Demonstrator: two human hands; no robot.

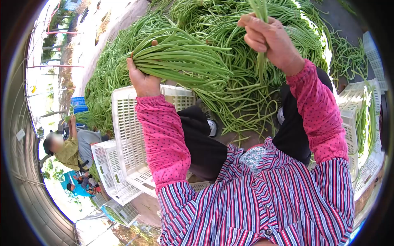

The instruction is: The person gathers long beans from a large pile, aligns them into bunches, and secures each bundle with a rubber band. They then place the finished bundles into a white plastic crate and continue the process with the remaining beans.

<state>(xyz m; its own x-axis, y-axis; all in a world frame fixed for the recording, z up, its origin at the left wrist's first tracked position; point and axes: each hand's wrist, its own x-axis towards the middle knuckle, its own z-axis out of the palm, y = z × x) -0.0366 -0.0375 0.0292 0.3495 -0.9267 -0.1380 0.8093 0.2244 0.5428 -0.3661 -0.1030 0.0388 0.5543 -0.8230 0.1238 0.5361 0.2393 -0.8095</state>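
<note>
My left hand (143,80) grips a thick bundle of long green beans (180,57) that lies sideways and fans out to the right. My right hand (269,39) is raised higher and is closed around a few long beans (261,61) that hang down past my wrist. Both arms wear pink dotted sleeves. Beneath and beyond the hands spreads a large heap of loose long beans (230,24) on the ground.
A white plastic crate (127,135) stands at my left knee, with more crates (108,172) beside it. Another white crate (355,115) holding beans is on the right. A seated person (69,149) works at the far left by a blue crate (79,104).
</note>
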